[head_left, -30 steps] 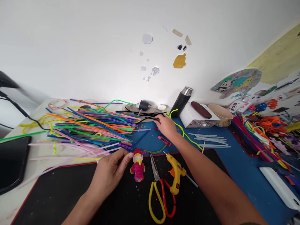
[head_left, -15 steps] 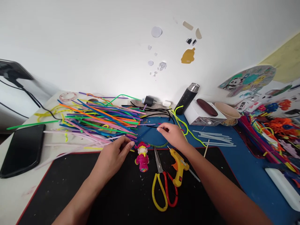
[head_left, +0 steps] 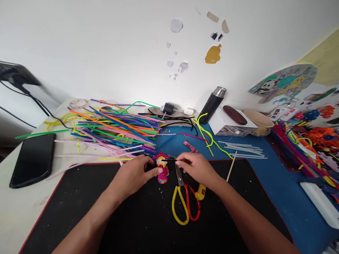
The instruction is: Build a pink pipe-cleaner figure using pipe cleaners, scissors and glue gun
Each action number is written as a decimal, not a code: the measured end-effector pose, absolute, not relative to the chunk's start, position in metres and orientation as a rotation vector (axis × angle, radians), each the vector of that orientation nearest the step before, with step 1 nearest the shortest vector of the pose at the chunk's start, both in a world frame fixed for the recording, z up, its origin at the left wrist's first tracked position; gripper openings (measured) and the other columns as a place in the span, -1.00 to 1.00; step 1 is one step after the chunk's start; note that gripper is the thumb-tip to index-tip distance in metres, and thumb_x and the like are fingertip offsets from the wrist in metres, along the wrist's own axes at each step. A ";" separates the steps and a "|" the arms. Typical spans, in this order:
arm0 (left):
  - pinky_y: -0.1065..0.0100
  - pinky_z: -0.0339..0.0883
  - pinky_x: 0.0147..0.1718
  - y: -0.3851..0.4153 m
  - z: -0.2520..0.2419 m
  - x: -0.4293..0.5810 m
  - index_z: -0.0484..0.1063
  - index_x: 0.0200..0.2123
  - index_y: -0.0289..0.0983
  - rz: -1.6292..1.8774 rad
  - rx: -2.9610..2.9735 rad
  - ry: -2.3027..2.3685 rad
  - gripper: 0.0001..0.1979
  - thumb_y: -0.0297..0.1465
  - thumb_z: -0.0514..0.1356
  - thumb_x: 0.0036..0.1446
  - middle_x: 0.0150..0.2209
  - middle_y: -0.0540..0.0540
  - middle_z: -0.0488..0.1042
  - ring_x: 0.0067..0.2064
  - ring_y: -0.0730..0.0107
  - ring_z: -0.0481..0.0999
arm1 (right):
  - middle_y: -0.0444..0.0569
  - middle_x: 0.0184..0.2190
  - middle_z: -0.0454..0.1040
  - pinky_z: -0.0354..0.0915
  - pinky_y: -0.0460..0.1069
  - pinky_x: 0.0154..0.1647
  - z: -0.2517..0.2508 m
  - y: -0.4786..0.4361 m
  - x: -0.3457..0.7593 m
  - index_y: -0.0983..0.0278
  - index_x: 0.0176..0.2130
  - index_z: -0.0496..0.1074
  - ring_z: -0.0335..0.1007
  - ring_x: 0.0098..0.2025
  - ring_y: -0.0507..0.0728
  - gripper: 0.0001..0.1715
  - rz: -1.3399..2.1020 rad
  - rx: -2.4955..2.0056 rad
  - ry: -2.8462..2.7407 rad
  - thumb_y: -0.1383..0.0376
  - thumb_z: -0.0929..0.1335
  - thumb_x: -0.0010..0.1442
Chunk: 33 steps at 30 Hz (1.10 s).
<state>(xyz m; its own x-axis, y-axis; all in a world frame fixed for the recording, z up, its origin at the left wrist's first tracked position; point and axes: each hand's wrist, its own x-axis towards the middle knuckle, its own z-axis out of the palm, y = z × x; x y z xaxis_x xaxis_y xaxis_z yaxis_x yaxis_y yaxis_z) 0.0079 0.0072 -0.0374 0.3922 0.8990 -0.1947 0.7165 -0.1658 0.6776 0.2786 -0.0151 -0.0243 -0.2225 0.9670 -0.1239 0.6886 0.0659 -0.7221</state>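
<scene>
A small magenta pipe-cleaner figure (head_left: 163, 178) with a pale yellow middle lies at the mat's far edge. My left hand (head_left: 135, 174) grips its left side, thumb on the body and fingers curled beside it. Between the thumb and fingers of my right hand (head_left: 194, 166) is a short black pipe cleaner (head_left: 168, 160), its free end over the figure's yellow part. Scissors (head_left: 181, 180) with one yellow and one red handle lie between my hands, blade tips beneath my right fingers. Most of a yellow glue gun (head_left: 200, 193) is hidden under my right hand.
Many coloured pipe cleaners (head_left: 119, 123) are heaped at the back left, near a black tablet (head_left: 33, 160). Behind my right hand stand a black thermos (head_left: 213, 105) and a white box (head_left: 229, 123). Translucent glue sticks (head_left: 242, 149) and a wooden stick (head_left: 231, 165) lie at right.
My right hand has brought the black pipe cleaner down and left to the figure. My left hand has moved right and taken hold of the figure. The view has tilted slightly downward.
</scene>
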 end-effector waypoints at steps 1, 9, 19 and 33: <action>0.24 0.27 -0.29 0.007 -0.038 0.008 0.62 -0.18 -0.14 0.334 1.953 1.378 -0.55 0.10 0.23 0.25 -0.20 -0.10 0.66 -0.20 0.10 0.62 | -0.13 -0.34 0.65 0.33 -0.02 -0.36 -0.024 -0.016 0.277 0.16 -0.27 0.59 0.51 -0.42 0.10 -0.83 0.964 -1.655 -1.965 0.25 0.39 0.38; 0.27 0.22 -0.32 0.003 -0.038 0.009 0.60 -0.23 -0.16 0.329 1.977 1.312 -0.58 0.08 0.28 0.23 -0.28 -0.06 0.61 -0.27 0.16 0.58 | -0.11 -0.30 0.68 0.37 -0.01 -0.27 -0.030 -0.020 0.271 0.15 -0.25 0.61 0.58 -0.32 0.14 -0.85 0.865 -1.646 -1.964 0.31 0.41 0.38; 0.28 0.16 -0.33 0.002 -0.038 0.011 0.50 -0.28 -0.15 0.285 1.958 1.315 -0.63 0.04 0.30 0.22 -0.32 -0.03 0.56 -0.31 0.19 0.53 | -0.09 -0.20 0.67 0.37 0.01 -0.12 -0.027 -0.023 0.270 0.14 -0.17 0.61 0.61 -0.15 0.17 -0.85 0.709 -1.593 -2.120 0.35 0.41 0.44; 0.28 0.14 -0.38 0.000 -0.037 0.013 0.29 -0.14 -0.11 0.326 1.934 1.402 -0.53 0.03 0.37 0.11 -0.40 0.07 0.46 -0.36 0.16 0.52 | -0.08 -0.19 0.68 0.39 0.02 -0.12 -0.026 -0.020 0.268 0.13 -0.16 0.61 0.62 -0.15 0.17 -0.81 0.620 -1.609 -2.168 0.30 0.37 0.48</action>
